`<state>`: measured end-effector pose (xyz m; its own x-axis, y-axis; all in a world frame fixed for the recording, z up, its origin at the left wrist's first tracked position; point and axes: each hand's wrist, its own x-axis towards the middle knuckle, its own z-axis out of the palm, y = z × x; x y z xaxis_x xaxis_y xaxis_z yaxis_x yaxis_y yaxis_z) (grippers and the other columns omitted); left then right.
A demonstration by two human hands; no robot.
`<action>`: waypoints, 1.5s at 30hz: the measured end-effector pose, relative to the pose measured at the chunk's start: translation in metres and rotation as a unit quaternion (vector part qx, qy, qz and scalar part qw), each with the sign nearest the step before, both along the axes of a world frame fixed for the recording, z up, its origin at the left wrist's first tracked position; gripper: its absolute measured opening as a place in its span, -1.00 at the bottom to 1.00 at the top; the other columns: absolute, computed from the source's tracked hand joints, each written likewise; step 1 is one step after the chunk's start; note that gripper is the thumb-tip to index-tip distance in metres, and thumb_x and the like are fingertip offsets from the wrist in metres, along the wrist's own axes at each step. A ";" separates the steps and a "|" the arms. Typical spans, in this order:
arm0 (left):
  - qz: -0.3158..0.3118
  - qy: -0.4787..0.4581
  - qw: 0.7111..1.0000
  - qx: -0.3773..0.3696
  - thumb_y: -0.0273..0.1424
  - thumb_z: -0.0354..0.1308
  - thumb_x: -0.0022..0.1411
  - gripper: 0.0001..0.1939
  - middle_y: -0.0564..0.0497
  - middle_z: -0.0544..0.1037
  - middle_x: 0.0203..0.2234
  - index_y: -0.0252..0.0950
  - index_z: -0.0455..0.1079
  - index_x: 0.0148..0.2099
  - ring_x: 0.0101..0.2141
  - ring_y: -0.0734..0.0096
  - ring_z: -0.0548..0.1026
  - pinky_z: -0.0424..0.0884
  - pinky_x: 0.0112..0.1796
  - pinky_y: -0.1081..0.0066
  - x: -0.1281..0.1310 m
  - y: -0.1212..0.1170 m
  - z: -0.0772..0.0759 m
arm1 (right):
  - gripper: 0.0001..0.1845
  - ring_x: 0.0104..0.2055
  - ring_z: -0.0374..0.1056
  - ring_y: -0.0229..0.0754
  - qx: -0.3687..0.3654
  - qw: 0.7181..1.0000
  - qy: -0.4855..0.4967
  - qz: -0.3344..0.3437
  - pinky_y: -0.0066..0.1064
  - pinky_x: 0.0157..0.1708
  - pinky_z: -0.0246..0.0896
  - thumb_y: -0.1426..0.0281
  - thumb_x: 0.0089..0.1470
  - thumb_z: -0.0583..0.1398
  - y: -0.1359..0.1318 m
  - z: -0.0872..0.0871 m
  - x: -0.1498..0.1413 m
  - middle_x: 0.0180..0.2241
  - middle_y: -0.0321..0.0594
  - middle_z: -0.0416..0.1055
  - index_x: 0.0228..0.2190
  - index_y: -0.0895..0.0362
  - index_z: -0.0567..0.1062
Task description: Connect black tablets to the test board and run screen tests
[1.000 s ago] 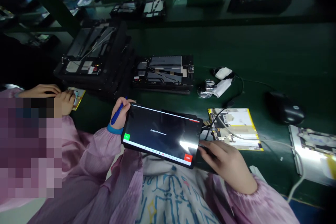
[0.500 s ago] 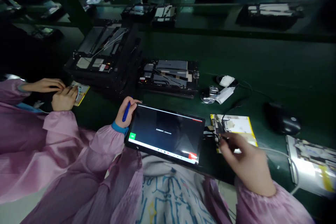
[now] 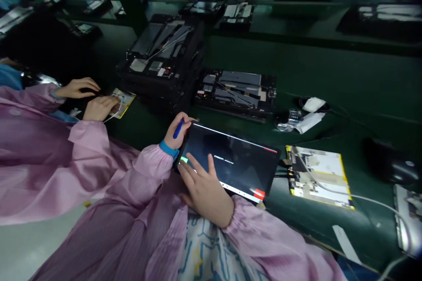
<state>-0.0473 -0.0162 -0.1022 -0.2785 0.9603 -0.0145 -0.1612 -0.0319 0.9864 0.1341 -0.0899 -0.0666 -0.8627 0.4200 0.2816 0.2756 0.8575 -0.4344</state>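
1. Glossy black tablet (image 3: 231, 158): thin rectangular slab, flat on the green bench mat (image 3: 343, 74), centre near, dark screen with green and red buttons.
2. Right hand (image 3: 204, 189): bare fingers spread, tips at the glass, near left.
3. Left hand (image 3: 176, 134): fingers curled, pinching a slim blue pen (image 3: 178, 128), just beside the tablet's far left corner.
4. Right of the tablet: papery yellow-edged sheet (image 3: 316, 175) under a white cable (image 3: 359, 198).

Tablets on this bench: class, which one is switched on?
The tablet held in the left hand and touched by the right hand: its lit screen shows text and green and red buttons, while the opened tablet nearby shows bare internals.
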 end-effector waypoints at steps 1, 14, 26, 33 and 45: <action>-0.002 -0.004 1.000 0.004 -0.40 0.16 0.05 -0.74 0.08 0.46 -0.42 -0.23 0.06 -0.37 -0.39 0.40 0.46 0.28 -0.33 0.39 0.000 0.000 0.000 | -0.40 0.29 0.00 0.09 0.002 1.000 0.003 -0.001 0.28 0.24 -0.49 0.21 0.11 0.15 -0.001 -0.002 -0.001 0.13 0.02 0.30 0.14 0.19 0.25; -0.005 -0.009 1.000 -0.015 -0.43 0.14 0.06 -0.78 0.08 0.48 -0.38 -0.24 0.09 -0.36 -0.42 0.44 0.43 0.26 -0.38 0.42 0.000 0.000 0.001 | -0.57 0.27 -0.02 0.30 0.125 0.954 -0.040 -0.269 0.45 0.12 -0.40 0.25 0.08 0.20 -0.004 -0.027 0.100 0.10 0.05 0.31 0.00 0.07 0.40; -0.006 0.020 1.000 -0.004 -0.44 0.15 0.04 -0.79 0.06 0.51 -0.39 -0.25 0.11 -0.39 -0.42 0.42 0.43 0.27 -0.38 0.41 -0.002 0.003 0.000 | -0.74 0.27 -0.03 0.25 0.112 0.965 -0.026 -0.234 0.43 0.13 -0.39 0.33 0.09 0.21 -0.003 -0.028 0.101 0.08 -0.05 0.34 -0.14 0.02 0.46; 0.014 0.007 1.000 -0.005 -0.46 0.16 0.02 -0.78 0.06 0.51 -0.42 -0.25 0.11 -0.39 -0.45 0.43 0.43 0.26 -0.41 0.42 0.000 0.002 0.004 | -0.40 0.29 -0.10 0.30 0.067 0.970 0.041 -0.231 0.37 0.17 -0.38 0.09 0.04 0.21 0.017 -0.021 0.114 0.13 0.10 0.23 0.05 0.10 0.29; 0.009 -0.116 0.992 -0.053 -0.50 0.25 -0.06 -0.70 0.04 0.53 -0.47 -0.26 0.12 -0.42 -0.49 0.43 0.46 0.34 -0.46 0.48 -0.001 0.001 0.035 | -0.54 0.21 0.11 0.18 -0.099 0.861 0.369 -0.336 0.25 0.15 -0.08 0.16 0.15 0.04 0.088 -0.035 0.137 0.00 -0.03 0.35 0.02 0.10 0.35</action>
